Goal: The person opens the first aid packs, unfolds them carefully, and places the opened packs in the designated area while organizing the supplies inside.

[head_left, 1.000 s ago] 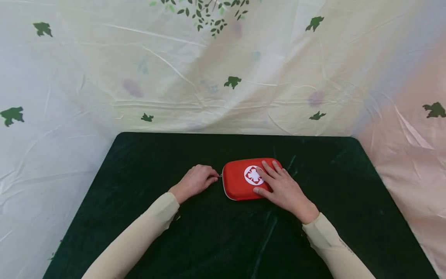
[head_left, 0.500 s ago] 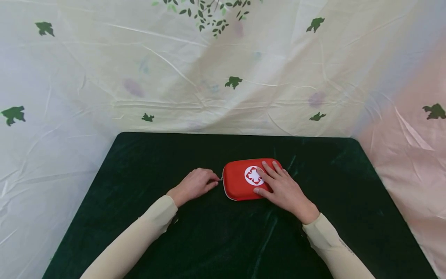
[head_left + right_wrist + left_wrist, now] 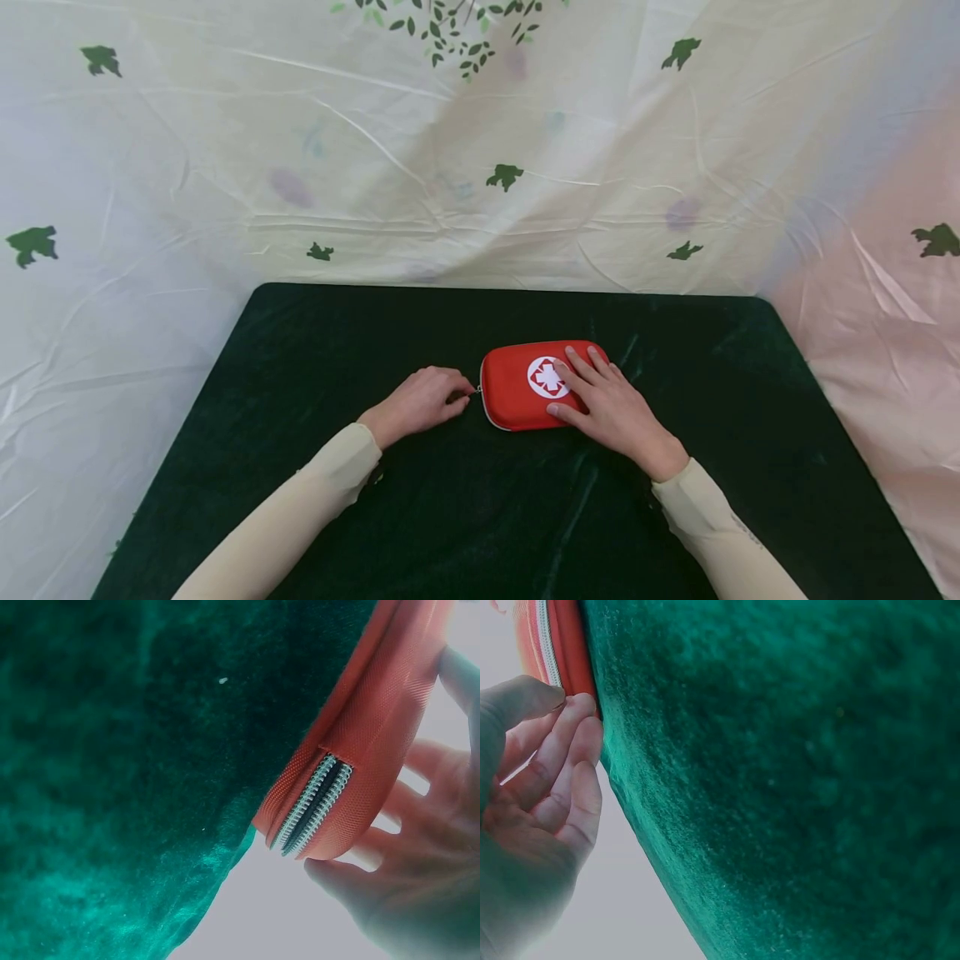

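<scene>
1. Cream cloth covers the forearm at far left; this left sleeve (image 3: 288, 517) leads to the left hand (image 3: 417, 407), whose thumb and fingers pinch a small zip pull (image 3: 478, 389). In the left wrist view the pull itself is hidden behind the fingertips.
2. Over the last second that hand has slid slightly towards the person, taking the pull down the left end of the red case (image 3: 508, 390). I judge from this that the slider is travelling along its track, so the work on the zip is under way.
3. The case lies flat on the dark green bench (image 3: 360, 333), slightly right of centre, its white emblem (image 3: 543, 377) facing up. It has hardly shifted, so the pull seems to be moving without dragging it.
4. The right hand (image 3: 618, 412) rests on the case's right part, fingers spread and relaxed, apparently steadying it.
5. Below that hand, the right wrist view shows zip teeth (image 3: 315, 806) parted at one end of the track.
</scene>
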A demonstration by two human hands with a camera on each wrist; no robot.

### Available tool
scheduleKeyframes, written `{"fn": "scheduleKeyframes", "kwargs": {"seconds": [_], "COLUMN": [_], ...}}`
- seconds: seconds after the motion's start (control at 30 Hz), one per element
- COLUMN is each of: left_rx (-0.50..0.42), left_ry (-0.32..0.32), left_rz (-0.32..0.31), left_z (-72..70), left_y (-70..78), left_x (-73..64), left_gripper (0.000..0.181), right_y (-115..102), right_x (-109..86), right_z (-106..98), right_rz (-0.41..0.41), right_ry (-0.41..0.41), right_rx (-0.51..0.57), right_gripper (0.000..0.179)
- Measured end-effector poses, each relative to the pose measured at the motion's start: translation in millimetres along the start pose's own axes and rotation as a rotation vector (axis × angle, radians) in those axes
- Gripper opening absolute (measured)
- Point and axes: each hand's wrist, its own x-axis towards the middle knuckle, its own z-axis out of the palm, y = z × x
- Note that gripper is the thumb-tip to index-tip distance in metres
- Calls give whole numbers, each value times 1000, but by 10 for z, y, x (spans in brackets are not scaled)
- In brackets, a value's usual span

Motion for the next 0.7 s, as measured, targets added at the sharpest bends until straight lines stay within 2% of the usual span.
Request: {"fn": "scheduleKeyframes", "kwargs": {"seconds": [0.07,0.17,0.23,0.37,0.53,0.7], "left_rx": [-6,-12,-28,-47,-52,-45], "left_ry": [-1,10,14,23,1,-30], "left_rz": [-1,21,16,36,58,25], "left_z": [20,126,115,175,142,-40], "left_y": [-29,-191,-190,-279,-225,84], "left_x": [7,45,48,62,44,-36], "left_gripper": [24,24,22,21,22,22], "right_y": [1,2,2,5,10,13], "right_x": [0,0,1,4,6,9], "right_z": [2,5,5,6,0,-1], "right_rz": [0,2,2,2,3,3], "right_ry": [-1,-4,-5,-5,-7,-6], "right_rx": [-1,2,4,6,4,-1], "right_gripper": [78,78,78,78,79,78]}}
